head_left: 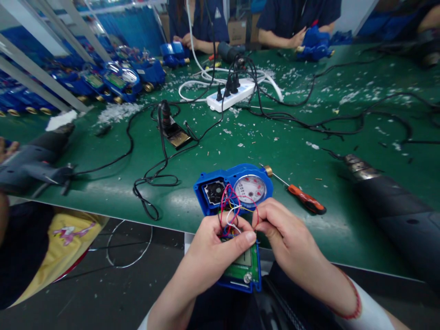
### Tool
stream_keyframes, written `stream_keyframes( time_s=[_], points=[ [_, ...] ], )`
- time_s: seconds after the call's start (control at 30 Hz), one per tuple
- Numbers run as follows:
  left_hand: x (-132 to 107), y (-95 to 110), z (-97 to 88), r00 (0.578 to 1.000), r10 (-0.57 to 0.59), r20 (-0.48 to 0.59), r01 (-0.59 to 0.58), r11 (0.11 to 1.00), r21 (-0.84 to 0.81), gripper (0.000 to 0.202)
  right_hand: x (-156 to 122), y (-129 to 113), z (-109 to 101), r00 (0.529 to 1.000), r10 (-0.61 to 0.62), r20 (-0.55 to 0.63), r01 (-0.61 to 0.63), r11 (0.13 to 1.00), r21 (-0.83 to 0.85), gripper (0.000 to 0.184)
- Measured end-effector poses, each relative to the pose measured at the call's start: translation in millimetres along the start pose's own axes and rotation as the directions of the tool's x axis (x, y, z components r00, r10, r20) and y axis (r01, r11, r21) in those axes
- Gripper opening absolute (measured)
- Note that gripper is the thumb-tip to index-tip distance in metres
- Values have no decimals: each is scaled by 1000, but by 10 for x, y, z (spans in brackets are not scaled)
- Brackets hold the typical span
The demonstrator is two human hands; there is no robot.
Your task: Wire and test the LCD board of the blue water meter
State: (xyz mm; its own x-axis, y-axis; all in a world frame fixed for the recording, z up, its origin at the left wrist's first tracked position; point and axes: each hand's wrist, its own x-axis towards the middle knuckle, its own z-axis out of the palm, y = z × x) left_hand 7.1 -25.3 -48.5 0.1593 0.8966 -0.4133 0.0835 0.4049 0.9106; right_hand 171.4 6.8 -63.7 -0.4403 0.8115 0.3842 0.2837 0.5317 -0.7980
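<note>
My left hand [223,247] is closed around the upper part of a green circuit board [252,263] set in a blue plastic cover, at the table's near edge. A small display shows partly beneath my thumb. My right hand [287,233] pinches a thin wire [257,211] close to the left thumb tip; the wire's end is hidden by the fingers. Red, white, yellow and black wires run from the board to a blue water meter [227,173], which lies on the table just beyond my hands. Its round dial [250,189] faces up, beside an open compartment with a black part inside.
An orange-handled screwdriver [305,199] lies right of the meter. Heat guns [395,201] rest at both sides. A soldering iron stand [177,135], loose cables and a white power strip [232,95] occupy the middle. More blue meters [120,82] stand back left. Co-workers sit opposite.
</note>
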Motion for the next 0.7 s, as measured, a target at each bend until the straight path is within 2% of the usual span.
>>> stream_keyframes(
  time_s=[0.2, 0.43, 0.57, 0.63, 0.7],
  points=[
    [6, 6, 4, 1000, 27, -12, -27, 999, -29, 22, -19, 10, 26, 999, -37, -26, 36, 998, -59, 22],
    [3, 14, 25, 999, 22, -24, -23, 997, -72, 21, -53, 22, 44, 1000, -11, -24, 9, 995, -96, 22],
    [-11, -4, 13, 1000, -16, -24, 14, 996, -84, 21, -31, 81, -36, 993, 36, -114, -53, 987, -149, 20],
    [-14, -16, 11, 999, -26, -22, 24, 995, -100, 22, -22, 81, -84, 990, 82, -113, -95, 989, -110, 18],
    [-10, -24, 13, 1000, -13, -20, 11, 993, -121, 22, -25, 53, -113, 991, 134, -29, -134, 991, 8, 16]
  ],
)
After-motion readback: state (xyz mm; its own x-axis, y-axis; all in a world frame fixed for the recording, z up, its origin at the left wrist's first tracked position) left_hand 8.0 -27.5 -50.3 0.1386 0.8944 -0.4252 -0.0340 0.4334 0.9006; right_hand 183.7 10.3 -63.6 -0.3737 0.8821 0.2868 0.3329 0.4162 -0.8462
